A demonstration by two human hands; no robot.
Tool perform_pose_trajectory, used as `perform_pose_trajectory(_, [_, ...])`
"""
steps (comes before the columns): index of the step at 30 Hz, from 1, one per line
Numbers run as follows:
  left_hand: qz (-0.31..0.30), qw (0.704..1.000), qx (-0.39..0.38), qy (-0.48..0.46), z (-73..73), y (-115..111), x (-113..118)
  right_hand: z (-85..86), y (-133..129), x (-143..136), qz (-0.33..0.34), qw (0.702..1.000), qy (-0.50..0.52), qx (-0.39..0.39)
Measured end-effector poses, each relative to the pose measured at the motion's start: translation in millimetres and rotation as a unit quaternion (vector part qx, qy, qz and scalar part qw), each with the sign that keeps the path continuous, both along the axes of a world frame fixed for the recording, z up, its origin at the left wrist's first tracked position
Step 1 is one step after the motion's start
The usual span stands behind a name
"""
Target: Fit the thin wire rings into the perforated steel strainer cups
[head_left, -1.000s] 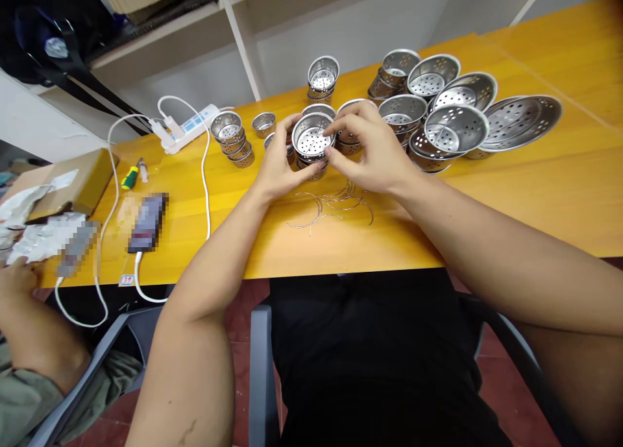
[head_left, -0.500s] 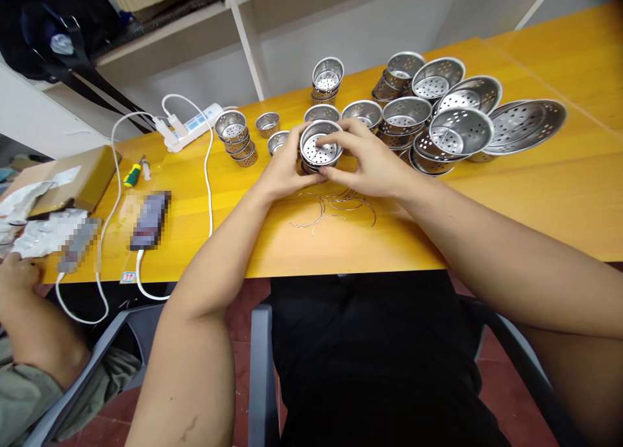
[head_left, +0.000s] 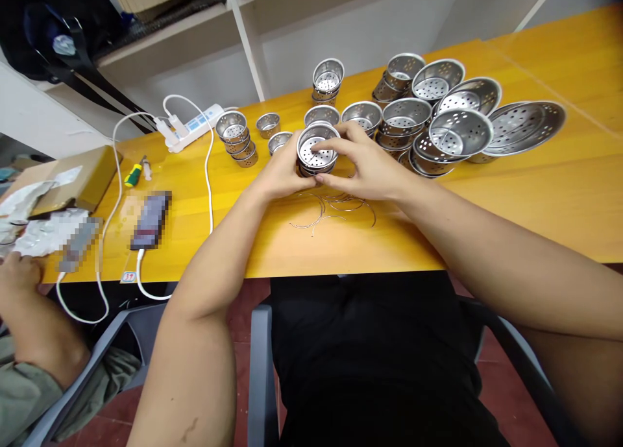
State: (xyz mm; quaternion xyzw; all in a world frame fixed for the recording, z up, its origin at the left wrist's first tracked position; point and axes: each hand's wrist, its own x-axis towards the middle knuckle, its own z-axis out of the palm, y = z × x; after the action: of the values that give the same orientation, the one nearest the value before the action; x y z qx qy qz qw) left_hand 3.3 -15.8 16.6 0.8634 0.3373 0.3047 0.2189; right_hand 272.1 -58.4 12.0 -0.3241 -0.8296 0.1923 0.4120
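Observation:
Between my hands is a short stack of perforated steel strainer cups, tilted a little toward me. My left hand curls round the left side of the stack, its thumb along the near side. Around the right side, my right hand has its thumb low at the front, with one finger reaching over the rim into the top cup. Several thin curved wires lie on the table just in front of the stack. More strainer cups stand close behind it.
Stacked strainers of growing size fill the right, ending in a wide one. Left are stacked cups, a power strip, cables, a blurred phone, a screwdriver and a cardboard box. Another person's hand rests far left.
The held stack has shifted slightly left and down toward me, both hands moving with it. My grip looks the same; the wires and surrounding strainers stay put.

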Motion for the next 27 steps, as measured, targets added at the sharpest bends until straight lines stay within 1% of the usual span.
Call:
perform_pose_trajectory(4, [0.009, 1.000, -0.016, -0.006, 4.9, -1.0, -9.1, 7.8, -4.1, -0.9, -0.001, 1.000, 0.017, 0.012])
perform_pose_trajectory(8, [0.007, 0.999, -0.049, -0.001, 17.7, -8.3, -20.7, 14.5, -6.6, -0.5, -0.014, 0.999, 0.029, 0.019])
perform_pose_trajectory(12, [0.014, 0.997, -0.070, 0.012, 31.3, -14.2, -29.7, 14.8, -5.8, -0.6, -0.020, 0.999, 0.035, 0.034])
perform_pose_trajectory(20, [0.007, 0.991, -0.129, 0.044, 50.5, -11.7, -48.6, 15.3, -2.1, 0.3, -0.036, 0.998, 0.050, 0.031])
perform_pose_trajectory(24, [0.046, 0.989, -0.139, 0.027, 53.2, -26.9, -65.6, 14.4, -0.8, 0.4, -0.044, 0.997, 0.046, 0.038])
perform_pose_trajectory(27, [0.096, 0.983, -0.153, 0.009, 52.5, -45.5, -87.8, 13.7, -1.1, -0.4, -0.047, 0.997, 0.043, 0.038])
